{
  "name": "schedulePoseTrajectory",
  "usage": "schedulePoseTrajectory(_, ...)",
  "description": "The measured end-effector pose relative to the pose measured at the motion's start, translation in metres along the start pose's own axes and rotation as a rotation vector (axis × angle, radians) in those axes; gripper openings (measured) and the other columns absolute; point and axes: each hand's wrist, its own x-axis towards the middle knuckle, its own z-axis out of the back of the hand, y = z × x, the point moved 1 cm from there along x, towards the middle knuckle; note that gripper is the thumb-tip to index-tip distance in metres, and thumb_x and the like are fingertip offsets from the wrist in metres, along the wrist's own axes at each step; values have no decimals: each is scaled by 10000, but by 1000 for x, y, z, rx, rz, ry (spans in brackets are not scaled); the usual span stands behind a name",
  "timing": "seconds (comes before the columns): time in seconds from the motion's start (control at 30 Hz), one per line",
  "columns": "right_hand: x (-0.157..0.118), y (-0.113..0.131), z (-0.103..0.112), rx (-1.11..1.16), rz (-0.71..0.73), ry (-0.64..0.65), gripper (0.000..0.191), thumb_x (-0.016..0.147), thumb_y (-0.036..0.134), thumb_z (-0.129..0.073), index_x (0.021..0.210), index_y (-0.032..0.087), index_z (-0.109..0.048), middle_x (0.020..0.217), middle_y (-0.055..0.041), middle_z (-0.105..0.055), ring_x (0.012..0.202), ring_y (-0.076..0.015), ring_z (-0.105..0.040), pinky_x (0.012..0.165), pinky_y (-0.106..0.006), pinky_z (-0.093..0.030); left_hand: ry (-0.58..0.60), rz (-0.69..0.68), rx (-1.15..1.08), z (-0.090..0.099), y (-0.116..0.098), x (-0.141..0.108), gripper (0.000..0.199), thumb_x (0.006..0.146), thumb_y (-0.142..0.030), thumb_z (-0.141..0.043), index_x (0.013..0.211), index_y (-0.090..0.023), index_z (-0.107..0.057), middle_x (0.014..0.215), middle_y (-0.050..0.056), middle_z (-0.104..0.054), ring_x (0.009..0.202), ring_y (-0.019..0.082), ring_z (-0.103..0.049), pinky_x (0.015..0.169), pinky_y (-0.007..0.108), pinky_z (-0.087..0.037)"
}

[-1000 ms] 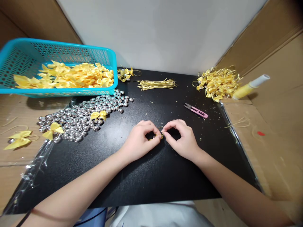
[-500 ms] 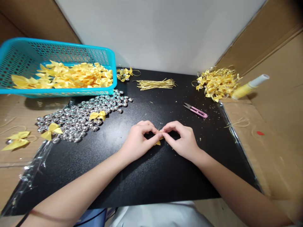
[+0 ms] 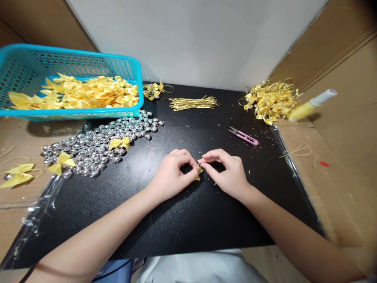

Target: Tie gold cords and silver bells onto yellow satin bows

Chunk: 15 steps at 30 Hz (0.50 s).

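My left hand (image 3: pixel 176 169) is closed in a pinch on a small yellow bow (image 3: pixel 198 178), mostly hidden under its fingertips at the middle of the black table (image 3: pixel 165 224). Thin gold cord shows between the two hands. Just to the right, my right hand (image 3: pixel 228 171) has thumb and forefinger nearly together at the cord; whatever lies between those fingertips is too small to make out. Pink thread snips (image 3: pixel 246 137) lie beyond my right hand, and a bundle of gold cords (image 3: pixel 193 103) lies farther back.
A turquoise basket (image 3: pixel 70 114) of yellow bows stands at the back left. Silver beads (image 3: pixel 97 151) spread before it, with two bows on them. A pile of finished-looking bow loops (image 3: pixel 272 101) sits back right beside a yellow-wrapped tube (image 3: pixel 312 105). Another bow (image 3: pixel 19 175) lies far left.
My right fingertips have come slightly apart from my left ones, leaving a small gap with gold cord in it. My left hand keeps its pinch. The view has shifted slightly.
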Motion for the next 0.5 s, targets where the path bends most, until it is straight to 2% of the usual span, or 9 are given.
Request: schedulePoseTrajectory(0.5, -1, -1, 1, 1, 5, 29, 103, 879, 165, -622, 953, 236, -625, 890, -18, -758, 827, -175, -753, 777, -296, -617, 32, -34, 37, 0, 0, 0, 136, 810, -212, -603, 684, -197, -653, 774, 9, -674, 796, 174, -588, 784, 315, -424)
